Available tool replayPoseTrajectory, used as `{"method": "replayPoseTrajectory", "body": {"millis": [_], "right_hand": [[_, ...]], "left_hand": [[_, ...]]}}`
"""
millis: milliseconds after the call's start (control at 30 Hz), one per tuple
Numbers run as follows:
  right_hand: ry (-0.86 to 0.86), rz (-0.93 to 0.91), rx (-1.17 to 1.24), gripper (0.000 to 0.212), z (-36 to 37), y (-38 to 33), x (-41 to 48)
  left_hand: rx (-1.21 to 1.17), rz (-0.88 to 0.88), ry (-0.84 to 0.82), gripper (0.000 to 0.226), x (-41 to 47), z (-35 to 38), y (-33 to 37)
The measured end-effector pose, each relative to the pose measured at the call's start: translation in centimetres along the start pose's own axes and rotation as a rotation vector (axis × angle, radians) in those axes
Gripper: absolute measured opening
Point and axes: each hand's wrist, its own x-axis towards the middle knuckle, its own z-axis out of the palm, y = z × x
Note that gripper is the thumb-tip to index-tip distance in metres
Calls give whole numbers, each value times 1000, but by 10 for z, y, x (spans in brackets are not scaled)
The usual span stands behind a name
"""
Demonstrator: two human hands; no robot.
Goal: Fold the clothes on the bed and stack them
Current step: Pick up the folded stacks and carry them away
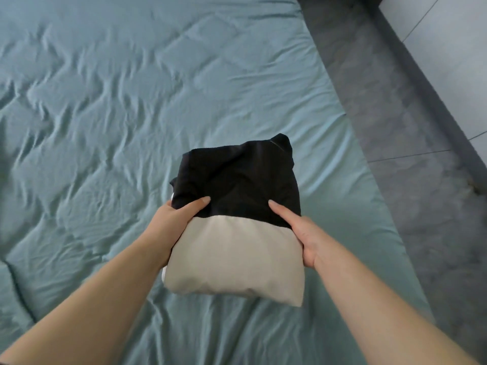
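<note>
The bed (342, 164) wears a wrinkled teal sheet (126, 106), its right edge running from 12 toward 4 o'clock. At about 5 o'clock is a stack of folded clothes (234, 222), a black piece (237, 180) over a beige piece (234, 259), seemingly resting on the sheet.

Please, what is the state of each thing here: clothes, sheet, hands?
Black garment, folded, lying on the beige one.
Beige garment, folded, under the black one.
Left grip, holds both garments at their left side, thumb on top.
Right grip, holds both at their right side, thumb on top.
Sheet, wrinkled.
</note>
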Motion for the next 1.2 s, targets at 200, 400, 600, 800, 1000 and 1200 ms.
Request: {"method": "replayPoseTrajectory", "body": {"millis": [200, 400, 600, 800, 1000, 1200], "right_hand": [[103, -33, 148, 63, -21, 6, -125], [117, -105, 327, 56, -63, 22, -259], [305, -167, 383, 60, -122, 53, -360], [414, -168, 467, 55, -208, 72, -434], [419, -217, 546, 55, -313, 99, -482], [411, -296, 589, 61, -415, 122, -516]], "left_hand": [[135, 62, -112, 39, -94, 19, 51], [285, 147, -251, 35, -200, 55, 80], [398, 247, -384, 32, -281, 123, 84], [495, 275, -455, 35, -358, 214, 74], [565, 302, -463, 34, -420, 317, 47], [592, 353, -493, 33, -470, 419, 17]]}}
